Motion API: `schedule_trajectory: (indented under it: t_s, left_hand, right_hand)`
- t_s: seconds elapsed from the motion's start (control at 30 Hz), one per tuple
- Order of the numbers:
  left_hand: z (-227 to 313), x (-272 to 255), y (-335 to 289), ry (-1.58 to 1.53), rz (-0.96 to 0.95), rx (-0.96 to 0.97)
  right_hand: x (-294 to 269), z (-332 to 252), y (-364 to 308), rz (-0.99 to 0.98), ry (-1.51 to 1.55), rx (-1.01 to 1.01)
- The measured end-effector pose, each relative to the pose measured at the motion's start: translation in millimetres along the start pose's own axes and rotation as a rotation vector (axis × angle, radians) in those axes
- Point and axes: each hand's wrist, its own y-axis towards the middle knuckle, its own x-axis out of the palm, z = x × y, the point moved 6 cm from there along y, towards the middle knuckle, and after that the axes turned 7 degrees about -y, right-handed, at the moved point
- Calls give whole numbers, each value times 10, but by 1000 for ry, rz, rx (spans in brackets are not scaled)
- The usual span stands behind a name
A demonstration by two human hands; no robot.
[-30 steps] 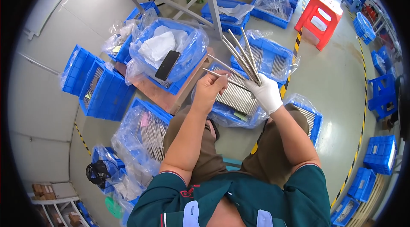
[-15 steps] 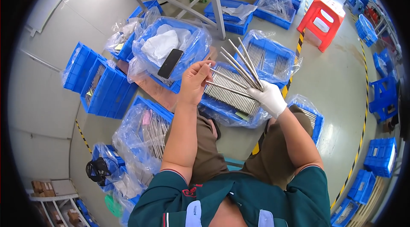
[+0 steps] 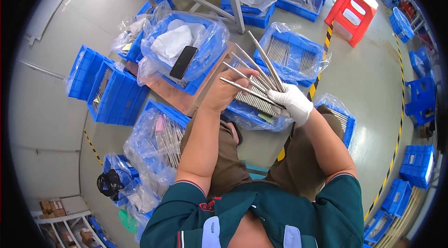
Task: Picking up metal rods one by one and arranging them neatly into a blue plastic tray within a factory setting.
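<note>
Several slim metal rods (image 3: 268, 65), shiny with tapered tips, fan out over the tray in front of me. My right hand (image 3: 295, 103), in a white glove, is closed around their lower ends. Bare and curled, my left hand (image 3: 228, 90) has its fingers against the nearer rods, partly hidden by them. Below the hands, a blue tray (image 3: 269, 124) lined with clear plastic holds a row of similar rods and a pale green slip. Beyond it stands another lined blue tray (image 3: 318, 53) with rods in separate groups.
A black phone (image 3: 183, 62) rests on white cloth in a lined blue crate (image 3: 193, 90) at left. More rods lie in a bagged tray (image 3: 144, 129) by my left leg. A red stool (image 3: 343, 17) stands far right; a table leg (image 3: 234, 3) rises at the back.
My left hand has moved right and its fingers now meet the rods near their middle. The fan of rods has shifted slightly toward the left.
</note>
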Motion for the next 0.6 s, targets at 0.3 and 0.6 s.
schedule_trajectory:
  t_s: [0.3,0.6]
  left_hand:
    - [543,-364,-114,-89,247,395]
    - [335,-322,-60,-87,210,275]
  right_hand:
    - [-57,43,-53,-7,-62,60]
    - [49,58,-52,-56,-163,18]
